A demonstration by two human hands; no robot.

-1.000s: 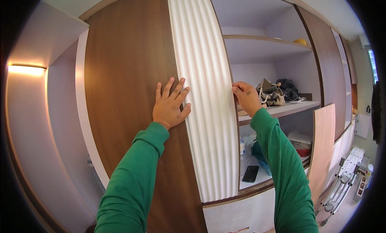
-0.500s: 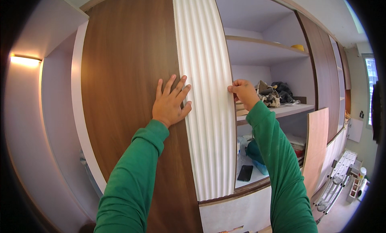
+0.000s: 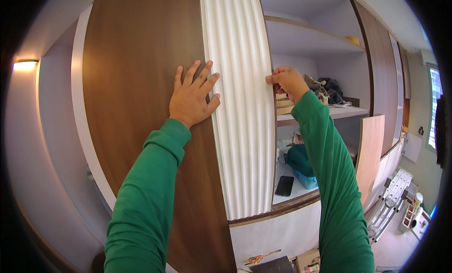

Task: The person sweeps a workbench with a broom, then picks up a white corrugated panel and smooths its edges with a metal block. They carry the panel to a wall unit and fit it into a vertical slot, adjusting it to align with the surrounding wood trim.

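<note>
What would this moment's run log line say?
left hand: flat on brown door | right hand: gripping right edge of white ribbed panel | shelves: open behind

The tall white fluted panel (image 3: 242,108) stands between the brown wooden cabinet door (image 3: 136,84) on its left and open shelves (image 3: 310,40) on its right, where a flat black phone (image 3: 284,185) lies on the lower shelf.

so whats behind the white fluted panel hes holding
The white fluted panel covers part of an open cupboard. Past its right edge, gripped by the right hand, show white shelves, a black phone and a teal bag. Whatever sits directly behind it is hidden.
</note>
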